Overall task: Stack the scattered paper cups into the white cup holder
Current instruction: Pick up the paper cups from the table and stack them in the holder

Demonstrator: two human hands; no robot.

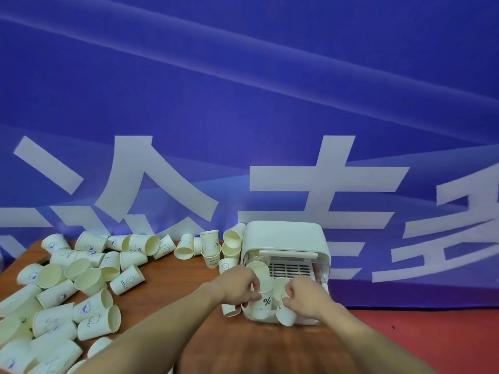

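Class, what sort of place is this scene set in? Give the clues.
Probably an event or exhibition venue: a large blue printed banner with big white characters hangs behind a wooden table, and red carpet covers the floor beside it.

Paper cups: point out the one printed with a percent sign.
It is the cup in front of the white cup holder, held between the left hand and the right hand. The loose cups on the table show smileys, HELLO or cartoons instead.
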